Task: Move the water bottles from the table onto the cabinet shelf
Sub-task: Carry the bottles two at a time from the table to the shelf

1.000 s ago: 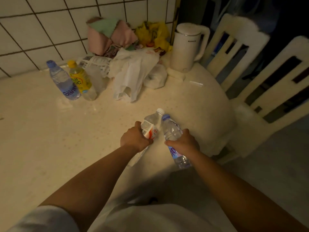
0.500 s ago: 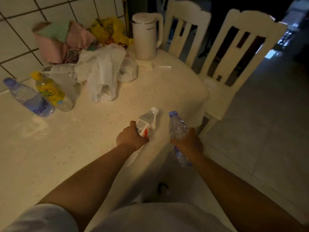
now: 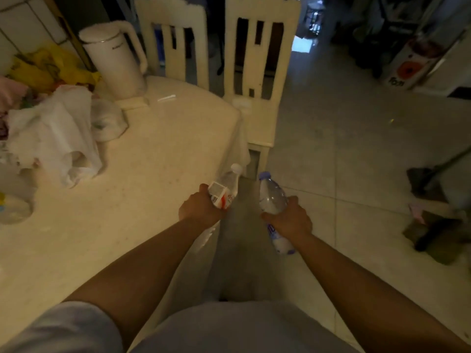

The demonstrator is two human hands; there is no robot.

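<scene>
My left hand (image 3: 197, 210) grips a clear water bottle with a white cap and a red-and-white label (image 3: 225, 188), held at the right edge of the cream table (image 3: 142, 179). My right hand (image 3: 290, 219) grips a second clear bottle with a blue cap and blue label (image 3: 272, 200), held over the floor just right of the table. Both bottles tilt away from me, caps forward. At the far left edge the base of another bottle (image 3: 12, 210) stands on the table, mostly cut off. No cabinet shelf is in view.
A white kettle (image 3: 114, 62), white plastic bags (image 3: 56, 133) and a yellow bag (image 3: 48, 67) crowd the table's back left. Two cream chairs (image 3: 257, 59) stand at its far side. Tiled floor (image 3: 344, 149) opens to the right, with a dark mop and clutter (image 3: 433, 212) at the right edge.
My view has swung right, away from the table toward the floor. Both hands carried their bottles rightward off the tabletop; the blue and yellow bottles slid out of view at left.
</scene>
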